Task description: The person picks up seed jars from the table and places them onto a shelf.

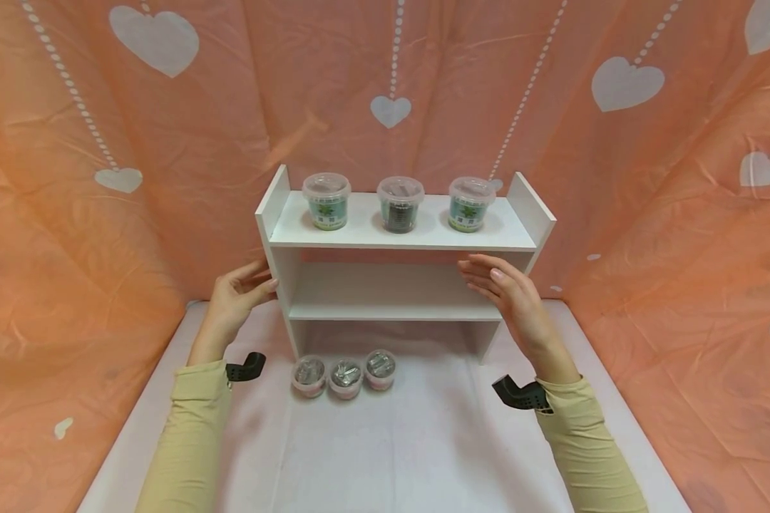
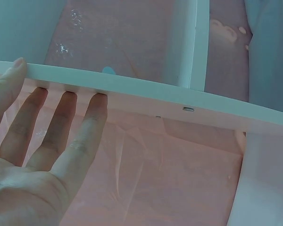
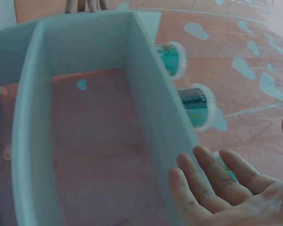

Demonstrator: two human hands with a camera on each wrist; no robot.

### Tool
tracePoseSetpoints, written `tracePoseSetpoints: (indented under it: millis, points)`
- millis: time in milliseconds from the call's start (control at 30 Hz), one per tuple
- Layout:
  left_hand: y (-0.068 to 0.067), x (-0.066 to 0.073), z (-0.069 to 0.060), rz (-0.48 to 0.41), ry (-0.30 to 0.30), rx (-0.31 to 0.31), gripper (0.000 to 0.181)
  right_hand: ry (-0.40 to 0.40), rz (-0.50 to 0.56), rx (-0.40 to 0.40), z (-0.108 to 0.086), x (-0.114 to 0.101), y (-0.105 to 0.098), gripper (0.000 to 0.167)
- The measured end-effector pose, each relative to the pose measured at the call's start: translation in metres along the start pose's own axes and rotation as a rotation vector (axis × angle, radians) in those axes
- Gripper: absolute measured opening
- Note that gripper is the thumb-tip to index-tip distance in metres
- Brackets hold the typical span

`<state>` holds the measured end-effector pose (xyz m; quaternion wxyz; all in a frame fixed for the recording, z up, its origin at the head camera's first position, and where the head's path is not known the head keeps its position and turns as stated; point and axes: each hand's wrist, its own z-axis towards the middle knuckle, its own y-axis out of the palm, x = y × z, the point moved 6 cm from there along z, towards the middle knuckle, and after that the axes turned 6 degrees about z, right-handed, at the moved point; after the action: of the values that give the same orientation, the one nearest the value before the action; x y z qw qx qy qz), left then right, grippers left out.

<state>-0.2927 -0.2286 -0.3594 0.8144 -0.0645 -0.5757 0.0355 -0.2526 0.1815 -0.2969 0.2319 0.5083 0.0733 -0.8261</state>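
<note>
A white two-tier shelf (image 1: 394,311) stands on the table between my hands. My left hand (image 1: 234,299) touches its left side panel. In the left wrist view, the extended fingers (image 2: 92,127) lie against the panel's outer face, with the thumb at the front edge. My right hand (image 1: 510,296) is held near the shelf's right front, fingers straight and holding nothing. On the top tier are three clear-lidded tubs: the left tub (image 1: 327,203), the middle tub (image 1: 401,206) with a dark label facing front, and the right tub (image 1: 470,206).
Three small lidded cups, the left cup (image 1: 309,376), middle cup (image 1: 346,377) and right cup (image 1: 381,369), stand on the white table (image 1: 359,456) before the shelf. Orange cloth (image 1: 334,92) with white hearts hangs behind and at both sides.
</note>
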Motion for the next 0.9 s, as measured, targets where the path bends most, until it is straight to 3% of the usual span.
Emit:
tracePoseSetpoints:
  millis: [900]
  points:
    - [0.0,0.0,0.0,-0.016,0.006,-0.003,0.053,0.162,0.023,-0.114,-0.035,0.094,0.018,0.047]
